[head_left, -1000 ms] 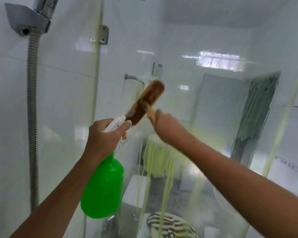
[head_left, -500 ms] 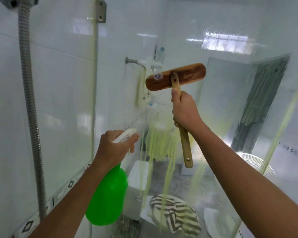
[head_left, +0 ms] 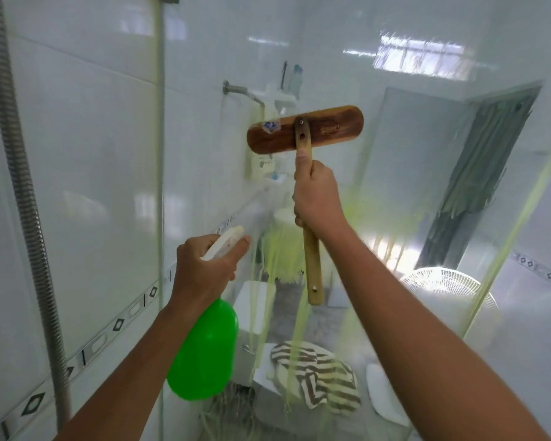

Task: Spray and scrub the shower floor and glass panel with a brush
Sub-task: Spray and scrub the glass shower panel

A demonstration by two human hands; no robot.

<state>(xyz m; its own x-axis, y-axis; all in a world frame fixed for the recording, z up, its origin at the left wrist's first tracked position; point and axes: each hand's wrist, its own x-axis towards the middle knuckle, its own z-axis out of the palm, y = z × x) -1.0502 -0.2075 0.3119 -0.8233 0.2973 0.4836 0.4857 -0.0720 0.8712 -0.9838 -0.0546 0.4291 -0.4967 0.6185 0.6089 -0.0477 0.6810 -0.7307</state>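
Wooden scrub brush (head_left: 306,130) is up against the glass panel (head_left: 395,192), head roughly level with a slight tilt, right end higher. The wooden back faces the camera and the bristles are not visible. Blue sticker on the left half of the head. The handle (head_left: 312,265) hangs down from the head's middle, nearly vertical, with its free end below the hand.

Right hand (head_left: 318,198) is clenched around the upper handle, thumb laid straight up the shaft toward the head. Right forearm rises from the lower right, wrist about straight.

Left hand (head_left: 207,265) grips the white trigger head (head_left: 226,241) of a green spray bottle (head_left: 204,351), index finger lying along the top of the nozzle. Cannot tell whether the trigger is squeezed. The bottle hangs below the fist, tilted, lower and left of the brush and well apart from it. Left forearm comes up from the bottom left.

Yellow-green cleaner streaks (head_left: 283,265) run down the glass below the brush and along the panel's right edge.

Through the glass: a striped cloth (head_left: 315,374) low down, a white fan (head_left: 449,284) at right, a wall shelf (head_left: 283,97) above the brush head. A ribbed metal shower hose (head_left: 23,192) runs down the tiled wall (head_left: 93,154) at far left.
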